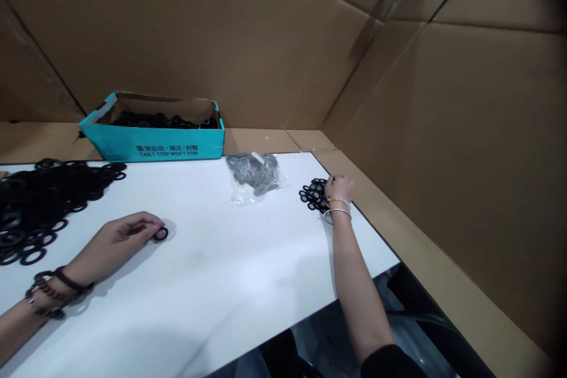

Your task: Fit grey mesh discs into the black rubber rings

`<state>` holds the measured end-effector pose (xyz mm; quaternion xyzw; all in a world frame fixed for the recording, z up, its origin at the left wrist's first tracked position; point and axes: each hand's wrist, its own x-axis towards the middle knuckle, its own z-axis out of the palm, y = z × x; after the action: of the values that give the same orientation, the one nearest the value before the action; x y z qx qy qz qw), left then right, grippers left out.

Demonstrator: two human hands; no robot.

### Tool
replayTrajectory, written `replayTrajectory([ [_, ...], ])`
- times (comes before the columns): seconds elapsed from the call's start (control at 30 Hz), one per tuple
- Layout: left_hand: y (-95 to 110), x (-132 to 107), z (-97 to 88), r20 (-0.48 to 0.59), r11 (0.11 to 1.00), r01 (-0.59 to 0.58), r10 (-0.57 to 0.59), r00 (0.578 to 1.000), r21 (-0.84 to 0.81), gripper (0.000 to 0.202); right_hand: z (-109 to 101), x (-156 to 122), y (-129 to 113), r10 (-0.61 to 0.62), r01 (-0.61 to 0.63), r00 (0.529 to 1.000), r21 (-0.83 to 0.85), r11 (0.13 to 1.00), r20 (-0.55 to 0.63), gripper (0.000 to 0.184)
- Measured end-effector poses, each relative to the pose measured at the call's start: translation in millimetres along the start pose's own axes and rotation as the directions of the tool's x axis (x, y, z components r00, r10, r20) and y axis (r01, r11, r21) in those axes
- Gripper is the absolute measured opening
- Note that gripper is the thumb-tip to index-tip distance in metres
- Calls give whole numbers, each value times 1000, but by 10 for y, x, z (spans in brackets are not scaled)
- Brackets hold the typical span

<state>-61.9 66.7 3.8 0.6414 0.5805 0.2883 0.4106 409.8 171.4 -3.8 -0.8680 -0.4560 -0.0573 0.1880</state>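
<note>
Left hand: the left hand [126, 233] is half closed, fingers loosely curled and reaching to the right, with the fingertips at the edge of a flat black rubber ring [160, 234]. I cannot tell whether it is gripping the ring.
Right hand: the right hand [339, 190] is curled downward, its fingers [328, 184] pressing at the right edge of a small pile of black rubber rings [312, 195]. I cannot tell whether it is pinching a ring.
Counts: 2 hands, 1 separate ring, 1 small pile and 1 large heap, with too many overlapping rings in either to count.
Arm pose: the left forearm comes in low from the lower left, its wrist wrapped in dark beaded bracelets [48, 290]. The right arm runs up from the lower right in a black sleeve [390, 365], with a thin silver bangle [335, 213] on the wrist.
Rings: the large heap of black rubber rings [39, 204] lies at the left of the white rectangular worktop [221, 289], well apart from the small pile.
Back edge: a clear plastic bag of dark grey rings [253, 173] lies on the worktop, just beside an open teal cardboard box [153, 144] holding black rings [163, 121].
Surroundings: brown corrugated cardboard sheets [177, 29] line the walls.
</note>
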Motion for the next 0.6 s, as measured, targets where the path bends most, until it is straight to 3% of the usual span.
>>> replayTrajectory([
  [0.13, 15, -16, 9, -51, 993, 33, -39, 998, -118, 40, -127, -128, -156, -79, 79, 995, 4, 997, -64, 34],
  [0.23, 21, -21, 10, -112, 966, 65, -95, 989, -250, 48, -228, -302, -407, -232, 238, 967, 53, 970, -107, 39],
  [0.3, 24, -13, 14, -139, 940, 84, -137, 981, -330, 53, -250, -493, -626, -418, 425, 904, 99, 900, -89, 39],
  [0.37, 25, 0, 23, -159, 920, 94, -165, 973, -380, 56, -208, -722, -853, -611, 609, 791, 141, 780, -32, 33],
  [0.43, 20, 9, 37, -179, 915, 86, -168, 969, -394, 58, -111, -934, -1047, -719, 708, 695, 153, 690, 25, 29],
  [0.5, 5, 12, 57, -194, 913, 54, -143, 971, -405, 60, 7, -1080, -1180, -748, 736, 659, 134, 663, 79, 28],
  [0.6, -31, 9, 87, -185, 907, 7, -93, 978, -420, 61, 144, -1155, -1262, -724, 722, 673, 81, 687, 151, 28],
])
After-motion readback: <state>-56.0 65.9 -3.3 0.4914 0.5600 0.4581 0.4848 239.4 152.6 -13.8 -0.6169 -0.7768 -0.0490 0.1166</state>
